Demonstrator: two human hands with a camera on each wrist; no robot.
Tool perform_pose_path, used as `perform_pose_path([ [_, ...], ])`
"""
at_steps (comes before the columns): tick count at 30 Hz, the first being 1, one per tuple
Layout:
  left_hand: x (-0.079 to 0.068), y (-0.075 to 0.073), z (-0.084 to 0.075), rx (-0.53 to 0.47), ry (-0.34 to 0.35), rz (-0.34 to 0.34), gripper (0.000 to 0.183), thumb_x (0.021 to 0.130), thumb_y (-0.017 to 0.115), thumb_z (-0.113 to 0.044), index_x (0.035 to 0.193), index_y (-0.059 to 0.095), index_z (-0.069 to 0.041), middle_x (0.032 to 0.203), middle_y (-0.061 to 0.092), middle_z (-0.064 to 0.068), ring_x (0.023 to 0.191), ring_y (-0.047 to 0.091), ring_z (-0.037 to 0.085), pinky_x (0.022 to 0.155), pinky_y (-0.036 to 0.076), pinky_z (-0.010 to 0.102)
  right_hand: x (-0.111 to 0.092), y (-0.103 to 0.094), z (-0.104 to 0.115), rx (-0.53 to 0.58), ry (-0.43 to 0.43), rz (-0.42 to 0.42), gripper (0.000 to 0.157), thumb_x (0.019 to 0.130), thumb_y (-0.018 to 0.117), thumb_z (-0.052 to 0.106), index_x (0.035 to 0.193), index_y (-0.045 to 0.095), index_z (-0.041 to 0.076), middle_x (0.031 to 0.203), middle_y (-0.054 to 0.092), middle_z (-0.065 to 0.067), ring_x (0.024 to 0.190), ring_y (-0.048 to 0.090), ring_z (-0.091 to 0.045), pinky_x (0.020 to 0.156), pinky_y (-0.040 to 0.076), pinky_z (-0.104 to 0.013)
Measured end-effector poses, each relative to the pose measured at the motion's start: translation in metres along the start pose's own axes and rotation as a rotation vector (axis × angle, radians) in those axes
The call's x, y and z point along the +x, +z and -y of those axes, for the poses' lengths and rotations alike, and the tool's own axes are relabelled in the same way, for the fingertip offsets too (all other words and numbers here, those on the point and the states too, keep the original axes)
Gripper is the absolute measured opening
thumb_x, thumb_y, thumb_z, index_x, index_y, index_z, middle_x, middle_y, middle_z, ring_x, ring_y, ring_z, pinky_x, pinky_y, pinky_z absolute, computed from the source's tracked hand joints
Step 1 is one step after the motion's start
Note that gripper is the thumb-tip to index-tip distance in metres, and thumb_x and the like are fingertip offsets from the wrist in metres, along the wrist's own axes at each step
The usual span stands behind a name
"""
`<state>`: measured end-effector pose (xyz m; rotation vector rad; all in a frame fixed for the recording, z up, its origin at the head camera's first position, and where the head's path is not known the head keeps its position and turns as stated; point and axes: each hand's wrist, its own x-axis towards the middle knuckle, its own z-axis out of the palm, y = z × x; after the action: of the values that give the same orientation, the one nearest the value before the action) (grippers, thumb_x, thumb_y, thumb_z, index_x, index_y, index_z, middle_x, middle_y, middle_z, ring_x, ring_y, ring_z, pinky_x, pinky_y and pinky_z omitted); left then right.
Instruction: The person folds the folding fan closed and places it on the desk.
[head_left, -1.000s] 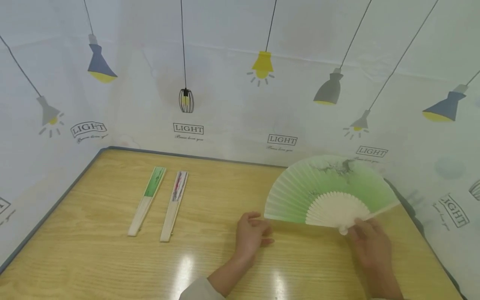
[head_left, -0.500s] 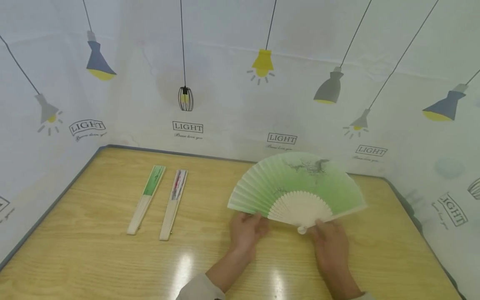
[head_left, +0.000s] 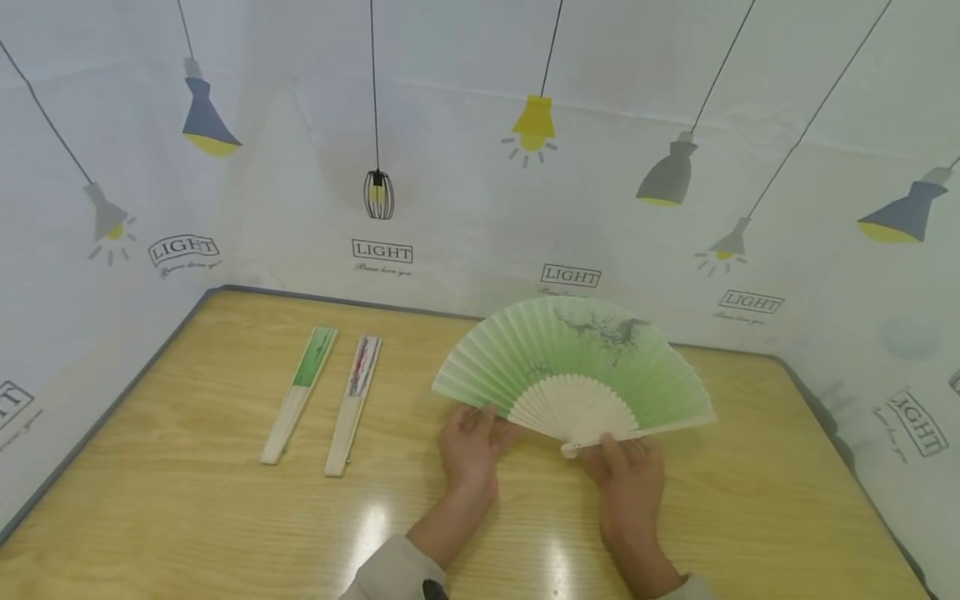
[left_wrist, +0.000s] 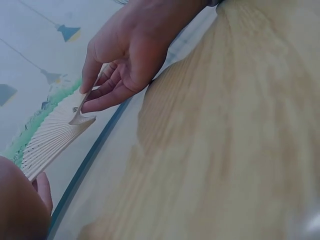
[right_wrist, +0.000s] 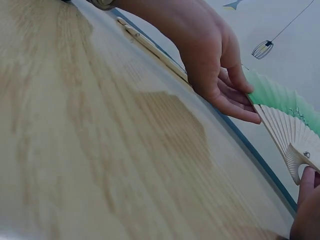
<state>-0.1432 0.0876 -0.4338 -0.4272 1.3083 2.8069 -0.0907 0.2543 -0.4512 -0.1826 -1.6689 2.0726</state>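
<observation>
Boxed "LIGHT" signs [head_left: 382,252] repeat across the white wall [head_left: 457,183].

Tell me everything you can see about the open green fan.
The fan is spread wide, held tilted above the table: pleated green leaf, whiter leftward, with a dark branch print; pale, wood-like ribs meeting at a rivet. The left hand pinches its left edge; the right hand pinches it near the rivet.

One spread fan [head_left: 517,358], two folded fans [head_left: 288,417] [head_left: 345,429], two hands [head_left: 467,450] [head_left: 632,486], two sleeves [head_left: 390,571] [head_left: 688,588], one table [head_left: 187,492], seven complete printed lamps [head_left: 107,215] [head_left: 204,117] [head_left: 378,196] [head_left: 534,119] [head_left: 666,173] [head_left: 735,237] [head_left: 907,207]
</observation>
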Motion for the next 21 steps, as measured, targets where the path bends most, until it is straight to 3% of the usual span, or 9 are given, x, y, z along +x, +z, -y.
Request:
perform_pose_path([
  [1, 0.000, 0.000, 0.001, 0.006, 0.010, 0.000, 0.020, 0.085, 0.060, -0.009, 0.099, 0.054, 0.004, 0.097, 0.057, 0.019, 0.086, 0.059, 0.029, 0.074, 0.052, 0.039, 0.000, 0.002, 0.000, -0.020, 0.037, -0.036, 0.025, 0.077, 0.055, -0.016, 0.099, 0.048, -0.005, 0.084, 0.058, -0.005, 0.081, 0.056, -0.008, 0.081, 0.048, -0.021],
  [3, 0.001, 0.000, 0.003, 0.016, 0.029, 0.002, 0.021, 0.084, 0.060, -0.008, 0.100, 0.054, 0.004, 0.098, 0.057, 0.020, 0.087, 0.059, 0.030, 0.074, 0.052, 0.040, 0.000, 0.007, 0.002, 0.283, 0.157, -0.188, 0.027, 0.083, 0.052, -0.012, 0.106, 0.043, 0.000, 0.090, 0.058, -0.004, 0.085, 0.058, -0.014, 0.077, 0.051, -0.032],
  [6, 0.003, -0.001, 0.007, 0.008, 0.035, 0.012, 0.022, 0.082, 0.062, -0.005, 0.098, 0.053, 0.005, 0.097, 0.055, 0.020, 0.087, 0.059, 0.030, 0.074, 0.052, 0.040, -0.002, 0.007, 0.002, 0.329, 0.128, -0.159, 0.026, 0.083, 0.047, -0.016, 0.103, 0.046, 0.000, 0.086, 0.058, -0.004, 0.083, 0.057, -0.013, 0.074, 0.052, -0.029],
  [9, 0.004, -0.004, 0.011, -0.027, 0.031, 0.045, 0.023, 0.080, 0.062, 0.002, 0.101, 0.053, 0.005, 0.099, 0.053, 0.019, 0.090, 0.058, 0.030, 0.075, 0.052, 0.040, -0.005, 0.007, 0.001, 0.510, 0.066, -0.078, 0.030, 0.081, 0.034, -0.026, 0.096, 0.045, -0.002, 0.080, 0.058, -0.006, 0.078, 0.056, -0.015, 0.071, 0.053, -0.030],
  [12, 0.004, -0.005, 0.012, -0.043, 0.064, 0.106, 0.030, 0.079, 0.061, 0.006, 0.108, 0.051, 0.003, 0.104, 0.053, 0.021, 0.092, 0.058, 0.032, 0.076, 0.051, 0.042, -0.005, 0.007, 0.001, 0.690, 0.060, -0.037, 0.032, 0.081, 0.030, -0.028, 0.099, 0.039, -0.003, 0.086, 0.057, -0.011, 0.082, 0.057, -0.021, 0.073, 0.053, -0.041],
  [13, 0.004, -0.006, 0.012, -0.042, 0.083, 0.126, 0.032, 0.079, 0.061, 0.006, 0.109, 0.050, 0.002, 0.105, 0.052, 0.021, 0.093, 0.057, 0.032, 0.076, 0.051, 0.042, -0.004, 0.007, 0.001, 0.697, 0.072, -0.049, 0.033, 0.081, 0.031, -0.027, 0.103, 0.038, -0.003, 0.089, 0.057, -0.012, 0.083, 0.057, -0.022, 0.072, 0.052, -0.043],
  [17, 0.005, -0.007, 0.013, -0.002, 0.146, 0.172, 0.036, 0.080, 0.060, 0.006, 0.112, 0.047, 0.000, 0.103, 0.053, 0.020, 0.093, 0.057, 0.032, 0.077, 0.050, 0.045, -0.001, 0.007, 0.000, 0.447, 0.128, -0.091, 0.049, 0.084, 0.045, -0.017, 0.126, 0.029, 0.003, 0.112, 0.050, -0.014, 0.095, 0.056, -0.025, 0.077, 0.050, -0.044],
  [21, 0.007, -0.007, 0.014, 0.023, 0.149, 0.180, 0.038, 0.080, 0.060, 0.006, 0.114, 0.046, -0.002, 0.102, 0.053, 0.018, 0.091, 0.057, 0.030, 0.077, 0.050, 0.047, 0.003, 0.006, -0.002, 0.236, 0.141, -0.098, 0.058, 0.085, 0.053, -0.007, 0.131, 0.023, 0.010, 0.122, 0.041, -0.019, 0.103, 0.052, -0.032, 0.082, 0.047, -0.042],
])
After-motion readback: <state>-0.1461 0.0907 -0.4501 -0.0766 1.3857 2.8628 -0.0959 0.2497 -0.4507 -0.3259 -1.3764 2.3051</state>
